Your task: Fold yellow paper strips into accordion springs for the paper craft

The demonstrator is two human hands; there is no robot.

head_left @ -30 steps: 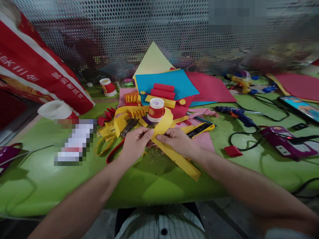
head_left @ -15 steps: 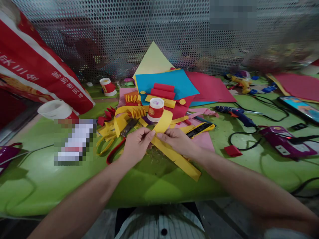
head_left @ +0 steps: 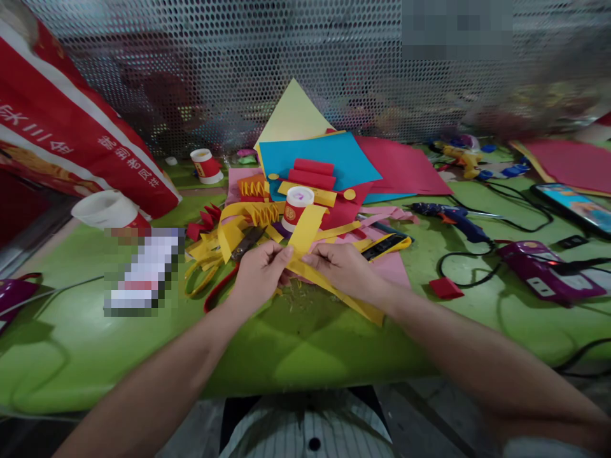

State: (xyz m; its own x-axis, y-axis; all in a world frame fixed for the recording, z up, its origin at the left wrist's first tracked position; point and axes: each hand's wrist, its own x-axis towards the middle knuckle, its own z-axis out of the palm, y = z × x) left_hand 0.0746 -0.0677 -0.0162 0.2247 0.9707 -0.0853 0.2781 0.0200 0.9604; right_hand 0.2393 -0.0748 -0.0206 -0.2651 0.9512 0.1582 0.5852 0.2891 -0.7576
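Note:
Both hands pinch yellow paper strips (head_left: 308,230) that meet at an angle. My left hand (head_left: 261,275) grips them from the left, thumb on top at the crossing. From the right, my right hand (head_left: 341,270) closes on the same crossing with thumb and fingers. One strip end points up toward a red and white paper cup (head_left: 296,212); the other runs down to the right under my right hand. Red-handled scissors (head_left: 245,245) lie just beyond my left hand, partly hidden. A black and yellow cutter knife (head_left: 386,248) rests beyond my right hand.
Blue paper (head_left: 315,159) and red sheets (head_left: 401,166) lie at the back before a perforated metal panel (head_left: 229,76). Right are a glue gun (head_left: 451,219), purple power strip (head_left: 548,270) and cables. A phone (head_left: 146,270), paper cups (head_left: 102,210) and red bag (head_left: 81,114) are left.
The upper strip end has straightened and turned flatter, no longer curling over. The lower right end has risen slightly. Both hands keep their pinch at nearly the same place.

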